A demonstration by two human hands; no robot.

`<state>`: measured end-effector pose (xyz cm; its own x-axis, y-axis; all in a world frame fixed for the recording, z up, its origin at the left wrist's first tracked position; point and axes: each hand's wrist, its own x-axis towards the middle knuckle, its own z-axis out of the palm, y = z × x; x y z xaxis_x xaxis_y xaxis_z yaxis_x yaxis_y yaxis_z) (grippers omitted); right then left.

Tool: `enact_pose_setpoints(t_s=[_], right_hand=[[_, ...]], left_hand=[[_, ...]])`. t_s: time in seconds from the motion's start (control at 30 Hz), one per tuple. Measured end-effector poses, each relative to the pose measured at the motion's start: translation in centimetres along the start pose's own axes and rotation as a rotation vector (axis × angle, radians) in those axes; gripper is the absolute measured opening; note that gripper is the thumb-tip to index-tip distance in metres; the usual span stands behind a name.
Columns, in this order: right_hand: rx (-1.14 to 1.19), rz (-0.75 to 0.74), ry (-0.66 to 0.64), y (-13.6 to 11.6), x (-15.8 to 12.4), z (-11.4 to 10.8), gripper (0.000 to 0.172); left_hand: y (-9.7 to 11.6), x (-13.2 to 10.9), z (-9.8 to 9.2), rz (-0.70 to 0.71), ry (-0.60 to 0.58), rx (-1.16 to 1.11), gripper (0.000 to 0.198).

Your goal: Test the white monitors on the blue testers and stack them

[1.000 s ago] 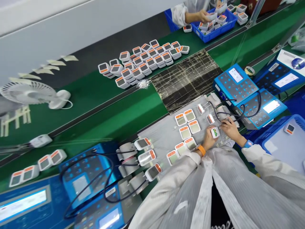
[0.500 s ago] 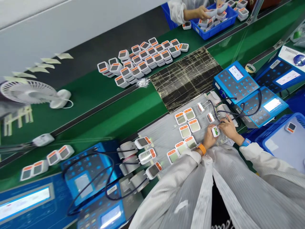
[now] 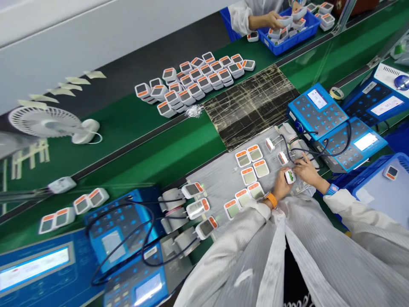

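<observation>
My left hand (image 3: 281,186), with an orange wristband, is closed around a small white device (image 3: 289,176) whose lit screen shows green. My right hand (image 3: 306,170), with a blue wristband, touches the same device from the right, fingers curled on it and on a grey cuff (image 3: 300,149) with a black tube. Several white devices with orange buttons (image 3: 248,175) lie screen-up on a grey mat (image 3: 217,181) just left of my hands.
Blue test consoles (image 3: 332,128) stand to the right, more (image 3: 124,230) at lower left with cuffs and black tubes. Several stacked devices (image 3: 194,83) sit on the green conveyor. A white fan (image 3: 51,123) is at left. Another person's hands work at a blue bin (image 3: 287,32).
My hands have stayed on the small device, shifting it slightly. The view has drifted a little.
</observation>
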<state>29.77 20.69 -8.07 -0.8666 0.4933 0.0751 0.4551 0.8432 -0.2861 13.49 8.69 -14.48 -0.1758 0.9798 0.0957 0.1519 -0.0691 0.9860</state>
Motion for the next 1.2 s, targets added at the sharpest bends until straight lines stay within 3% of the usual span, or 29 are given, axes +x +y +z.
enact_pose_setpoints(t_s=[0.5,0.97,1.2], right_hand=[[0.057,-0.169,-0.008,0.6,-1.4,-1.4,0.018],[0.046,-0.122,-0.082,-0.5,-1.1,-1.5,0.022],[-0.071,-0.127,-0.085,-1.0,-0.8,-1.9,0.028]], left_hand=[[-0.5,-0.4,0.1,-0.043,0.011,-0.019,0.073],[0.0,-0.3,0.2,-0.063,0.042,-0.013,0.069],[1.2,0.3,0.7,-0.088,0.025,0.083,0.069]])
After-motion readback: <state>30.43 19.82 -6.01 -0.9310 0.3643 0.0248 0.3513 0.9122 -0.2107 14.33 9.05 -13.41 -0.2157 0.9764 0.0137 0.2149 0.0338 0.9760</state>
